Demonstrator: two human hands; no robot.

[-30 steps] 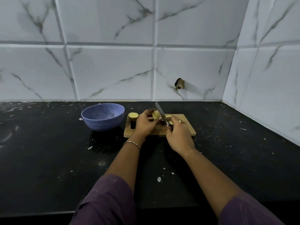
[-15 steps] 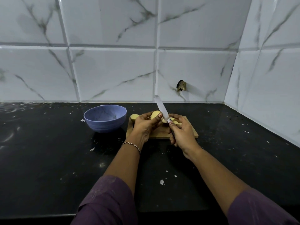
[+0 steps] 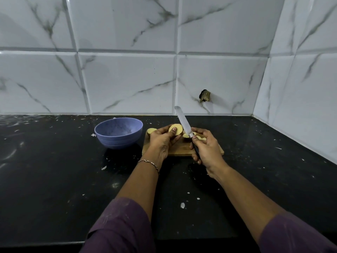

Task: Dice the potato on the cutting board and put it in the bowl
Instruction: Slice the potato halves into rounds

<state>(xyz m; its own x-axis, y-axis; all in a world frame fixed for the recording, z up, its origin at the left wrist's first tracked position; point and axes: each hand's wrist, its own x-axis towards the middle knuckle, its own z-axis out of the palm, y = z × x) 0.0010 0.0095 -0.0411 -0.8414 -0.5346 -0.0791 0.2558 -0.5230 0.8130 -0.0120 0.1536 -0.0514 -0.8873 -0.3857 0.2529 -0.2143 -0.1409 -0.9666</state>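
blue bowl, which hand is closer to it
Left. The left hand, holding a potato slice, is just right of the bowl, over the left end of the cutting board; the right hand, gripping the knife, is farther right.

We wear dull purple cloth: the left sleeve point(image 3: 120, 225) ends near the elbow and carries faint pale smudges, the right sleeve point(image 3: 295, 236) matches it in colour. A thin bracelet point(image 3: 151, 163) of small metal links circles the wrist behind our left hand point(image 3: 160, 143)
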